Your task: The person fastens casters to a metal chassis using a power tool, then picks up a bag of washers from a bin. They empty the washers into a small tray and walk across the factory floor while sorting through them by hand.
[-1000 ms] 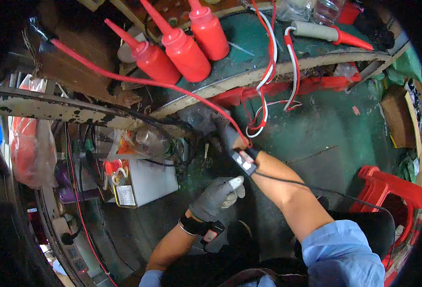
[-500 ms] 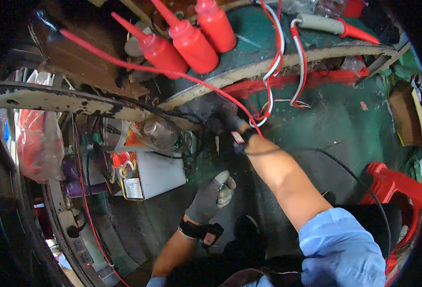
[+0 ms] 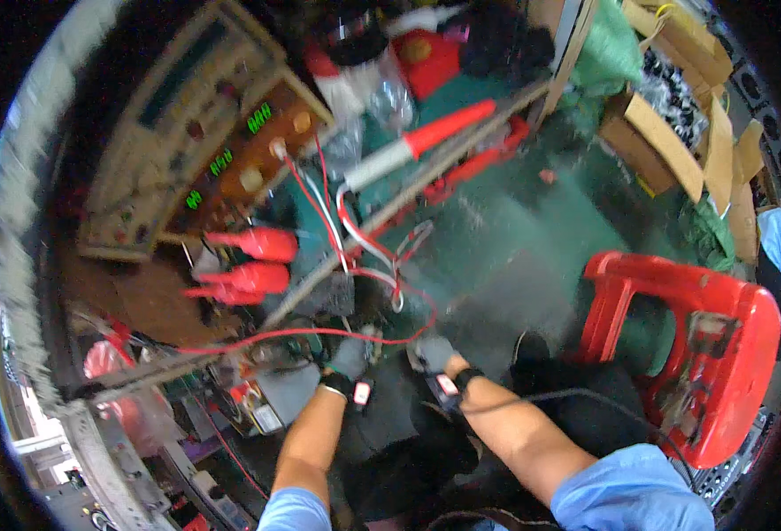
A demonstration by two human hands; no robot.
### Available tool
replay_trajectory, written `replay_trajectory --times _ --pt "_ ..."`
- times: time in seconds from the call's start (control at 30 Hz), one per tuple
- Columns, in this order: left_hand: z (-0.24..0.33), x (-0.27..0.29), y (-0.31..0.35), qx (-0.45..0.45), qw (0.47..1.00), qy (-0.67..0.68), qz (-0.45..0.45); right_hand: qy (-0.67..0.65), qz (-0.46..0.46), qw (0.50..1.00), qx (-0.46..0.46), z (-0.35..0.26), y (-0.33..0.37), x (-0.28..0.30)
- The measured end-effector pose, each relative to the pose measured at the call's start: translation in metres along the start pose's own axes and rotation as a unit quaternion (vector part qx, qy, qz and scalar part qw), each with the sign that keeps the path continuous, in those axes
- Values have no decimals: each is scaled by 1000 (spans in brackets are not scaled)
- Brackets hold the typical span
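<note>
My left hand [image 3: 350,357], in a grey glove with a dark band at the wrist, is low in front of the workbench. Its fingers are curled together around something small that I cannot make out. To its right is my right hand [image 3: 434,353], also gloved, with a dark cable running from its wrist strap; blur smears its fingers. The two hands are apart, palms turned toward each other. A red wire [image 3: 319,331] loops just beyond both hands. A twisted red-and-white cord [image 3: 364,239] hangs over the bench edge above them.
Several red squeeze bottles [image 3: 262,245] stand beside an instrument [image 3: 231,177] with green digits. A red-and-white stick-shaped tool [image 3: 417,146] lies on the bench. At right are a red plastic stool [image 3: 673,283] and cardboard boxes [image 3: 665,146]. A pale tin [image 3: 288,394] is at lower left.
My right hand has drawn back from beneath the bench edge toward my left hand. The view has swung, bringing the instrument, stool and boxes further into sight.
</note>
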State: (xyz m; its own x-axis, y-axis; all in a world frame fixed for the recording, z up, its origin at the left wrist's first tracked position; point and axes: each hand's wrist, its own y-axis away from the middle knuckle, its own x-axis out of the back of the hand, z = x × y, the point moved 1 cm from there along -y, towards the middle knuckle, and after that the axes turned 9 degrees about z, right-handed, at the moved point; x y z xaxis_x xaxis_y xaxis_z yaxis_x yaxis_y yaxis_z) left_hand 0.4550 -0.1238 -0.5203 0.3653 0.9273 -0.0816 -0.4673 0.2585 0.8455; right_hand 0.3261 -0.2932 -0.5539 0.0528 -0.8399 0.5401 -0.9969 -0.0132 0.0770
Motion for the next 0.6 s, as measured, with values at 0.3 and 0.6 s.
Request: replay_trajectory --times 0.3,0.6 --pt "-14 -86 129 227 941 252 -7 -353 266 850 -288 -169 60 134" --pt "136 -181 332 59 707 614 -346 54 179 951 246 -366 59 307"
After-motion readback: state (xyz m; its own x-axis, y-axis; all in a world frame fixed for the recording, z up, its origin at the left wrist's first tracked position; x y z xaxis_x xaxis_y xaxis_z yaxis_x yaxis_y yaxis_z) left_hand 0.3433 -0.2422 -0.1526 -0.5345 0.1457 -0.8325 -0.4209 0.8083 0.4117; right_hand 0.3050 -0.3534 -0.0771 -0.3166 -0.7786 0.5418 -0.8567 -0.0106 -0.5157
